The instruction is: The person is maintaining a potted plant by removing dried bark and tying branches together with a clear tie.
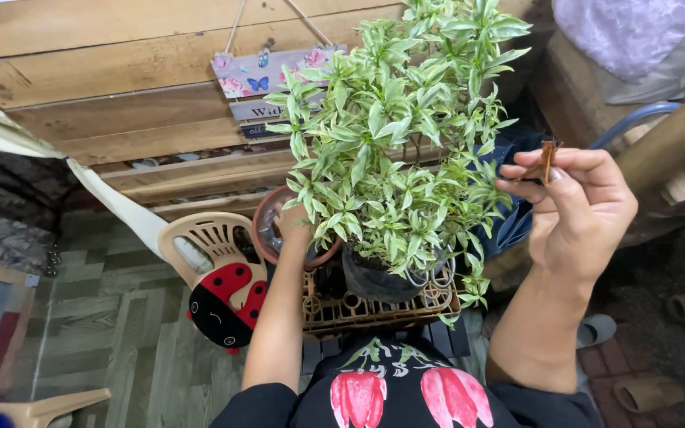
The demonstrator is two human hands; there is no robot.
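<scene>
At the right of the frame the right hand (pixel 576 210) pinched a dry brown leaf (pixel 548 160) upright between fingertips, just beside the variegated plant (pixel 394 150). The left hand (pixel 295 220) reached under the foliage at centre; its fingers were hidden.

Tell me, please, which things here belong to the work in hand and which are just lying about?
In hand:
- bushy green-and-white leafy plant in dark pot
- brown dried leaf, pinched by right hand
- left hand, reaching among the leaves

Lying about:
- red-and-black ladybird cushion
- beige plastic chair
- painted hanging sign
</scene>
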